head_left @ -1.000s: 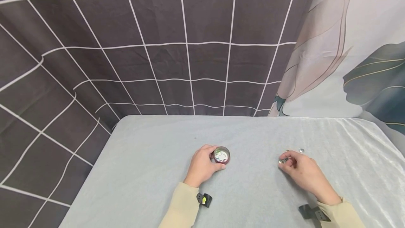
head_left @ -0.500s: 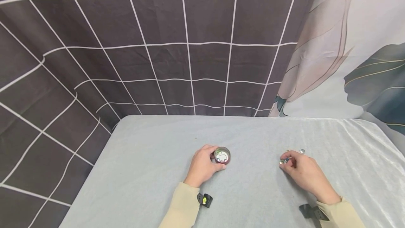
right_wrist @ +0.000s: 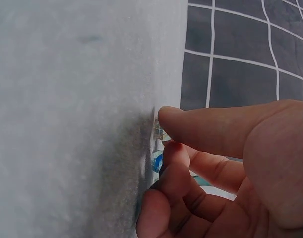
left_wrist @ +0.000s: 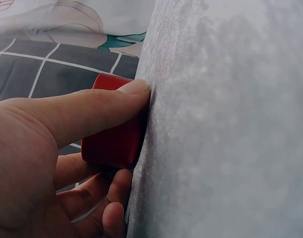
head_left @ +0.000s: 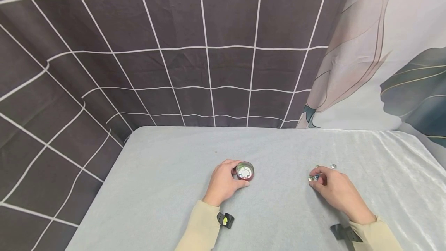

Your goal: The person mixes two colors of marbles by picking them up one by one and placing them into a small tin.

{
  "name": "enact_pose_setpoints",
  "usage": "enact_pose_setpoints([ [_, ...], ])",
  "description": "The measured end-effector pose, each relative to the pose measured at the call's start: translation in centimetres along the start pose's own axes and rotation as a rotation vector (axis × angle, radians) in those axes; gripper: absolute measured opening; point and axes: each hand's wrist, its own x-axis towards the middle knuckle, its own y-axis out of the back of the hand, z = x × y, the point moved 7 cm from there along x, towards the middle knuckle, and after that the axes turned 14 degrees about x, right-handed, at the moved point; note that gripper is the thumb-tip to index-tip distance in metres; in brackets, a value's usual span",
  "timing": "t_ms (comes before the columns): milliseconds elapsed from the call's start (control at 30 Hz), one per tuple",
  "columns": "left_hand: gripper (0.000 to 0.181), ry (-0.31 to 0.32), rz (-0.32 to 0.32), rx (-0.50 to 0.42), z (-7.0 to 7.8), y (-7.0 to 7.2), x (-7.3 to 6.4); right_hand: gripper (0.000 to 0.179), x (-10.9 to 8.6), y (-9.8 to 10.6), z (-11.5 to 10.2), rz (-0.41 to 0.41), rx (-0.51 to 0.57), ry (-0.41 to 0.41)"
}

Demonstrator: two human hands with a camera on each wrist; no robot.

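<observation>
My left hand (head_left: pixel 223 183) grips a small round red container (head_left: pixel 249 178) standing on the cloth, thumb on its near side and fingers round the far side. In the left wrist view its red wall (left_wrist: pixel 114 144) shows under the thumb. Several small shiny pieces lie inside, near its bottom edge. To the right, my right hand (head_left: pixel 334 189) has its thumb and index finger pinching a small clear glass bead (right_wrist: pixel 160 131) close to the cloth. A blue-patterned glass bead (right_wrist: pixel 156 161) lies by the fingers, partly hidden. Another shiny bead (head_left: pixel 333 166) lies beyond the hand.
A pale grey-blue velvety cloth (head_left: pixel 167 165) covers the table. Behind it hangs a dark curtain (head_left: pixel 230 69) with a white grid, and at the right a leaf-printed curtain (head_left: pixel 362 88). Black wrist cameras sit by both sleeves.
The right fingertips shift very slightly among the beads, and a blue one shows more clearly between them. The left hand and container stay in place.
</observation>
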Motion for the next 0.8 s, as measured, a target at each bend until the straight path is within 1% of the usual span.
enact_pose_setpoints([
  [267, 0.053, -0.005, 0.004, 0.002, -0.01, 0.02, 0.03, 0.013, 0.12, -0.08, 0.09, -0.012, -0.011, -0.011],
  [500, 0.053, -0.007, 0.004, -0.002, 0.08, 0.07, -0.01, 0.011, 0.16, -0.06, 0.0, -0.009, -0.023, 0.004],
  [800, 0.053, -0.002, -0.001, -0.012, 0.05, 0.11, -0.06, 0.01, 0.12, -0.14, 0.04, -0.01, -0.03, -0.002],
])
